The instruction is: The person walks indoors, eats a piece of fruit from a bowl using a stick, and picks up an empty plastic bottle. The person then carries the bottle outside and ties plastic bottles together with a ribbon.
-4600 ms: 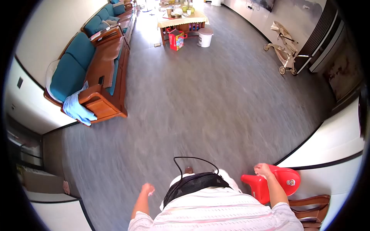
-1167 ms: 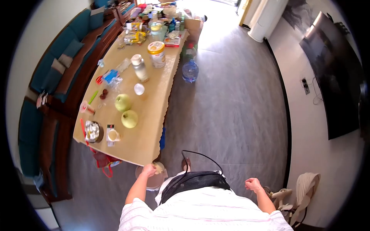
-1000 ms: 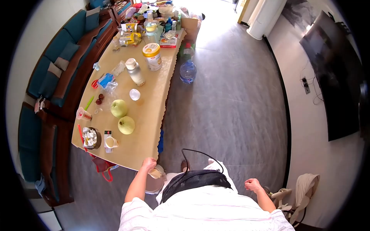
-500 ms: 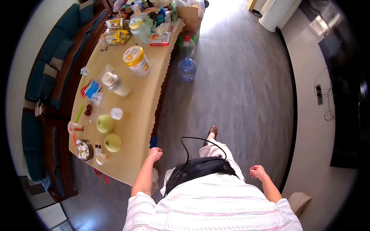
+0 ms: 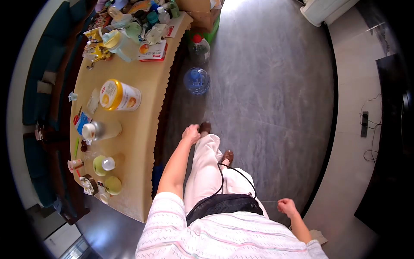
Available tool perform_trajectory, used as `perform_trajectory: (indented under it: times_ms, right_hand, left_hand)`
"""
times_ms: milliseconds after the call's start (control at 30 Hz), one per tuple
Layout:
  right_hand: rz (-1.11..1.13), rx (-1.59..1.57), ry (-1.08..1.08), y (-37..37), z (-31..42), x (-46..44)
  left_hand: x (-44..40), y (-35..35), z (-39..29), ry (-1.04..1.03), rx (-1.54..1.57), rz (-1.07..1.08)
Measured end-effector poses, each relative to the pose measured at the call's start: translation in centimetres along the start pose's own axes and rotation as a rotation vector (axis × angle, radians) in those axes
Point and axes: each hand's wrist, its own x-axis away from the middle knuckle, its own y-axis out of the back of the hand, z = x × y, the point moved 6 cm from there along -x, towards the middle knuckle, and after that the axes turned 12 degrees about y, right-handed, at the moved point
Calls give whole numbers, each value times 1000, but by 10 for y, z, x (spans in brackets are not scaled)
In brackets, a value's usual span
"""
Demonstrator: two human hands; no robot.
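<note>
My left hand [image 5: 191, 134] swings forward over the floor, its fingers loosely curled with nothing visible in them. It is to the right of the table [image 5: 142, 142], apart from the scalloped edge of the cloth. My right hand [image 5: 286, 206] hangs out at my right side in a loose fist, touching nothing; no object shows in it. A black mesh waist bag [image 5: 228, 209] with a black cord loop [image 5: 241, 175] sits at my waist. On the table nearest my left hand stand a yellow-lidded tin [image 5: 120, 96] and a white-capped bottle [image 5: 102, 130].
Further along the floor stand a large blue water bottle [image 5: 197, 82] and a red-capped bottle [image 5: 199, 49], beside a cardboard box [image 5: 200, 19]. Green fruits [image 5: 113, 185] lie near the table's close end. Along the right wall runs a dark skirting with a socket [image 5: 364, 124].
I have stepped forward along the table, and the view has shifted. My left hand has swung forward, away from the table edge. My right hand stays low at my side.
</note>
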Motion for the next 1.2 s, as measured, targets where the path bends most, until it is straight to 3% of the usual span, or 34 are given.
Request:
perform_trajectory:
  times_ms: [200, 300, 433, 767, 900, 933, 1067, 1167, 1200]
  right_hand:
    - [-70, -227, -338, -43, -44, 42]
    - [45, -109, -296, -80, -41, 75]
    - [149, -72, -328, -113, -58, 101]
    - [100, -301, -577, -95, -71, 95]
    - [122, -76, -526, -83, -43, 71]
    - [57, -84, -694, -81, 60, 55]
    - [87, -117, -549, -69, 62, 34]
    - [-61, -307, -466, -59, 85, -6]
    - [-68, -163, -334, -54, 111, -29]
  left_hand:
    - [-137, 23, -58, -2, -93, -54]
    - [-195, 19, -68, -4, -93, -95]
    - [-243, 24, -73, 72, -160, -30]
    - [-303, 11, -65, 142, -184, -14]
    - [-285, 51, -81, 124, -262, -16]
    - [-283, 59, -81, 124, -235, -23]
    - [-290, 54, -66, 130, -243, 11]
    - [-282, 57, -69, 146, -204, 121]
    - [-284, 58, -68, 117, -210, 109]
